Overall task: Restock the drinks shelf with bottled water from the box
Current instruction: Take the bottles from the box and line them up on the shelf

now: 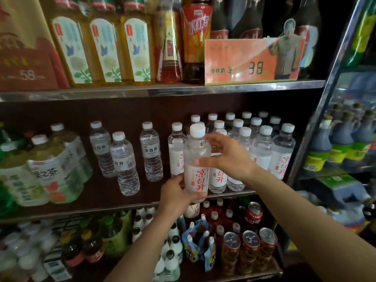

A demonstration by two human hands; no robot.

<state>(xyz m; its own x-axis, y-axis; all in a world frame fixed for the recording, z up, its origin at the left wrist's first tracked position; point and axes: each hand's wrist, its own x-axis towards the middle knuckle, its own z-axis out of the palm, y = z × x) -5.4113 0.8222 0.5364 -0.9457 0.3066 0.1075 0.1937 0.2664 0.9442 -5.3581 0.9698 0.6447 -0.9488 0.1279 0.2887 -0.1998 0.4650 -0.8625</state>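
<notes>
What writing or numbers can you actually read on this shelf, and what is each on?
"凉白开": red characters on the held water bottle.
"凉白开": black, on a small clear bottle.
"38": orange price card.
"58": red box, upper left.
Tea bottle labels and cans: too blurred to read.

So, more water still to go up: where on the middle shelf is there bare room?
Bare shelf lies between the green tea packs and the clear-label bottles, and around those. Right of the held bottle the white-label rows are crowded.
</notes>
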